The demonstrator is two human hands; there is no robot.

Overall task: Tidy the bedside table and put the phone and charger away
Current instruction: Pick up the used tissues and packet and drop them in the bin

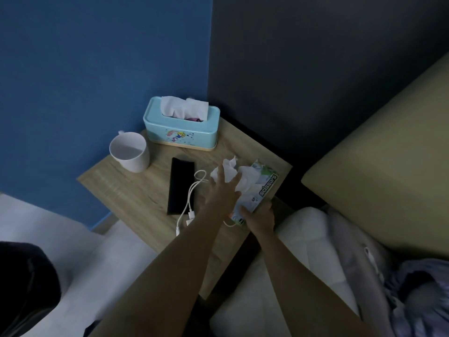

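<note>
A black phone (181,187) lies flat in the middle of the wooden bedside table (136,190). A white charger cable (192,203) loops beside it, its plugs near the table's front edge. My left hand (222,188) reaches over the cable with fingers spread, touching crumpled white tissues (233,171). The tissues lie on a scissors package (263,186) at the table's right edge. My right hand (258,217) grips the near end of that package.
A white mug (130,152) stands at the back left of the table. A light blue tissue box (182,125) sits against the blue wall. A bed with white pillow (303,234) and tan headboard (388,171) lies to the right. White floor shows on the left.
</note>
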